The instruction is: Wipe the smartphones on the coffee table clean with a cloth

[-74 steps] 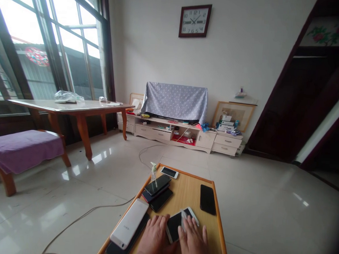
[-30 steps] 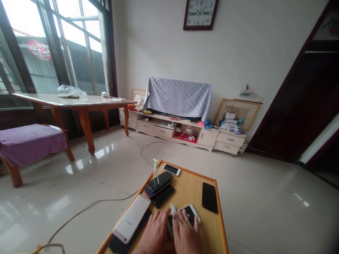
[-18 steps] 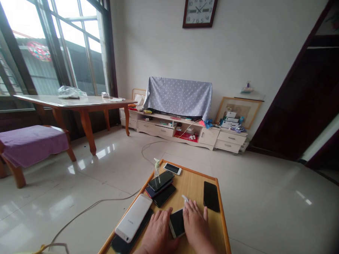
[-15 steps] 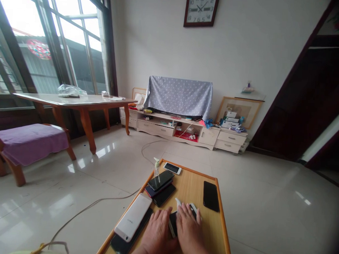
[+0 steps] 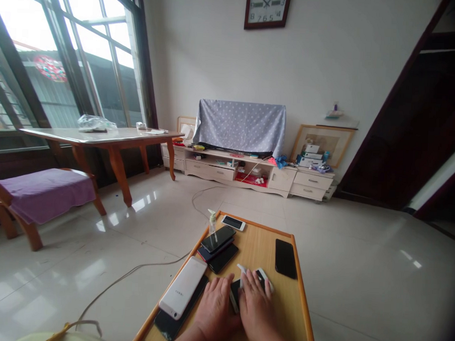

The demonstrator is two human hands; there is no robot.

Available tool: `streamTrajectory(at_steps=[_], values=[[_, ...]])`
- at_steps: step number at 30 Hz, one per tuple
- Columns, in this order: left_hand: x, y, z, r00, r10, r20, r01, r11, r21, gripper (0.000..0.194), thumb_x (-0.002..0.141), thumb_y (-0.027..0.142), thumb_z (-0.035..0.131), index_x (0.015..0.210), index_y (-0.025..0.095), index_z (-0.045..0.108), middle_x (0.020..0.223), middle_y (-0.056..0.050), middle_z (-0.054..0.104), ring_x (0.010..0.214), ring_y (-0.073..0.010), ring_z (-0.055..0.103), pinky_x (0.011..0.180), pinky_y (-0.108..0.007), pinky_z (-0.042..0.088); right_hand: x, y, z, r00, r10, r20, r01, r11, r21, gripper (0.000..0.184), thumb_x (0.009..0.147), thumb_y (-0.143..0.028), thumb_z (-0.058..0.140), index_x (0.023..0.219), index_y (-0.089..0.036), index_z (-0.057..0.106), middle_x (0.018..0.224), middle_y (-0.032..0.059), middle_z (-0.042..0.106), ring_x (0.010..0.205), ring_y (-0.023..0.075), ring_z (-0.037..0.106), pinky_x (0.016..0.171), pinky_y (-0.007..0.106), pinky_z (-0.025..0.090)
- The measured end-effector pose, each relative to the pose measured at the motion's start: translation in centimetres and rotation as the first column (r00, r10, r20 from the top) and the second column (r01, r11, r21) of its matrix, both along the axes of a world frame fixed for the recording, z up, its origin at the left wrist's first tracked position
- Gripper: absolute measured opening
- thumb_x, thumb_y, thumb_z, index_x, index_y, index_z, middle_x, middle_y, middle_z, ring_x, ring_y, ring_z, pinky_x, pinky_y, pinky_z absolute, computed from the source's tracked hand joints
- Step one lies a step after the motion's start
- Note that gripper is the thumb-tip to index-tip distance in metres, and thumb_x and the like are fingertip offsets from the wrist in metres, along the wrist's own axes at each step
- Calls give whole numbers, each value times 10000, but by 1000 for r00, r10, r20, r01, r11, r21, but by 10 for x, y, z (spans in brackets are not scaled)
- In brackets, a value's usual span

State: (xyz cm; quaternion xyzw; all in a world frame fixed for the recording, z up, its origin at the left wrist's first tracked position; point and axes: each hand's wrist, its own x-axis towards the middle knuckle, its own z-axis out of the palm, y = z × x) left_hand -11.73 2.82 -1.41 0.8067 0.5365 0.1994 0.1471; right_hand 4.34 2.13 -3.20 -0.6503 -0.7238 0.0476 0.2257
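Note:
A white-framed phone [image 5: 263, 278] with a dark screen lies flat on the small wooden table [image 5: 257, 248]. My left hand [image 5: 214, 308] rests on its left end, fingers spread flat and holding it down. My right hand [image 5: 252, 303] covers the screen, its fingers pressed on a small white wipe [image 5: 241, 268] whose tip pokes out beyond them. Most of the phone is hidden under both hands.
Other phones lie on the table: a white one [image 5: 183, 293] at the near left, a dark stack [image 5: 218, 245] behind it, a white one [image 5: 233, 222] at the far edge, a black one [image 5: 286, 258] at right. A small pump bottle [image 5: 212, 222] stands far left. A cable [image 5: 132, 272] crosses the floor.
My right hand has slid back and forth over the phone's screen with the white wipe. My left hand has stayed on the phone's left end.

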Motion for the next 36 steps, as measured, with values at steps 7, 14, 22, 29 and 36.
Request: streamTrajectory(at_steps=[7,14,22,29,36], values=[[-1,2,-3,1000,-30,1,30,999,36,736,758,446,649,1423,196,459,1369,-144,602,1255,-353,542,1066,-516,425,8,-32,3,972,113,-205,-108,994,34,438,1007,-261,414,1410,-310,578,1424,57,597,1348,286,533,1183,611,301],[3,5,-6,999,-37,27,34,992,125,772,724,442,705,1411,210,439,1313,-121,626,1204,-317,553,1034,-475,425,36,-32,22,926,-132,-355,215,955,206,372,990,-339,459,1274,-221,668,1209,103,720,1115,233,679,951,361,553],[3,6,-8,999,-36,20,33,990,136,716,779,507,670,1393,204,463,1326,-123,621,1219,-319,546,1029,-468,422,20,-44,8,967,-127,-221,144,988,64,255,938,-338,537,1084,-246,723,1037,93,687,990,250,650,829,348,518],[1,5,-6,999,-46,10,45,995,84,768,746,449,694,1424,210,423,1362,-109,597,1255,-321,515,1060,-458,392,47,-22,20,704,-261,-660,241,963,-124,261,910,-421,526,857,-211,673,745,1,665,666,176,598,588,262,441],[2,5,-6,999,-37,31,34,996,79,771,746,449,703,1424,217,420,1353,-102,600,1252,-313,519,1065,-452,389,62,3,21,876,-296,-380,288,954,-78,122,830,-240,556,814,-223,676,874,24,678,710,163,607,630,261,431]])
